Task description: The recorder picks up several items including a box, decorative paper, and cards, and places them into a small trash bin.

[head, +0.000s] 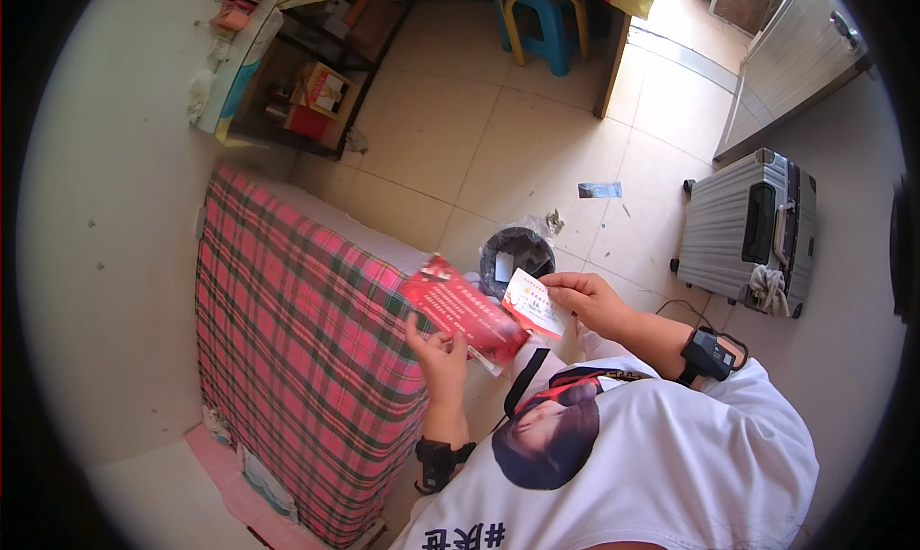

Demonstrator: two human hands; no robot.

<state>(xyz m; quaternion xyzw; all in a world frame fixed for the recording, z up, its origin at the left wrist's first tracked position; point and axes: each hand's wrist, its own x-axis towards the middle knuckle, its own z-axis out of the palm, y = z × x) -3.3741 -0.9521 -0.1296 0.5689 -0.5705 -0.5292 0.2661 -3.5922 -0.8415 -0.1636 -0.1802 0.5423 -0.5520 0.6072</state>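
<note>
My left hand (pixel 440 363) grips the lower left edge of a red printed sheet (pixel 460 309), which bears pale writing. Under that sheet's lower corner a pale strip (pixel 486 361) sticks out. Between the thumb and fingers of my right hand (pixel 593 300) is a white card (pixel 532 302) with a red lower border and writing. The card's left edge meets or overlaps the red sheet; which one cannot be told. Just beyond both papers stands a round waste bin (pixel 535 244) with a dark liner, a white piece of paper (pixel 504 267) inside it.
A bed with a pink plaid cover (pixel 302 349) lies at left. To the right stands a silver suitcase (pixel 722 226) near an open door (pixel 790 68). Ahead, a blue stool (pixel 546 32) sits under a table. Paper litter (pixel 599 190) dots the tiled floor (pixel 460 133).
</note>
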